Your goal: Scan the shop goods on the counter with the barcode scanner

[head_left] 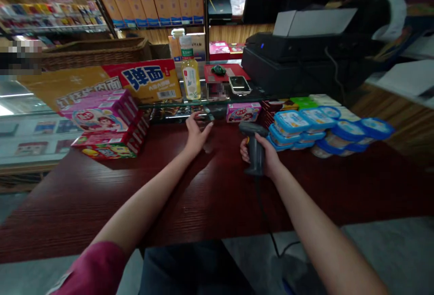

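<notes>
My right hand (267, 154) is wrapped round the grip of a dark grey barcode scanner (257, 150), its cable running down over the table's front edge. Over the middle of the dark red table my left hand (197, 134) reaches out, thumb and fingers apart, close to the glass shelf's edge; a small blurred shape by its fingertips is unclear. A pink snack box (243, 112) stands between and beyond the two hands. Just right of the scanner sit stacked blue-lidded tubs (293, 123), with round blue-lidded ones (351, 132) beside them.
Pink boxes (101, 114) are piled on red boxes (111, 145) at the left. Behind them is a large noodle carton (149, 82). A drink bottle (191, 71), a phone (239, 85) and a black mouse (219, 70) rest on the glass shelf. A black printer (288, 48) stands back right.
</notes>
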Motion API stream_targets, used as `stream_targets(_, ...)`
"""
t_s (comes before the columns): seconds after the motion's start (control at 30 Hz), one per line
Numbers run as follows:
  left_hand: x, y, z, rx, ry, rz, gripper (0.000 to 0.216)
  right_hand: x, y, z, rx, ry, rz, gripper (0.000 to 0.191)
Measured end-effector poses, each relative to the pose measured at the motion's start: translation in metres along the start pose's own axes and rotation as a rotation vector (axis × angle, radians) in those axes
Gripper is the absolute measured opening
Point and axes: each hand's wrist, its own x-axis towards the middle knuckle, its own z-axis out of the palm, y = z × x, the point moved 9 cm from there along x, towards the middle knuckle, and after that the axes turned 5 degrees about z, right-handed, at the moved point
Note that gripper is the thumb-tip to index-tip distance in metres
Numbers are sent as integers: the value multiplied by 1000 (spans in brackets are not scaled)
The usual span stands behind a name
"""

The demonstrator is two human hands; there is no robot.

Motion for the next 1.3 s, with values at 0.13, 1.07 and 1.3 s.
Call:
stream_targets(0.13,20,-32,92,-78,-8,-170,57,6,-4,-2,51,-21,-11,38)
stream_targets(1.07,-61,31,-122,205,-18,20,32,-20,26,40,-231,-61,-14,42)
stream_targets(1.3,-62,46,-114,192,-100,121,44,-30,24,43,-281,30,-107,43)
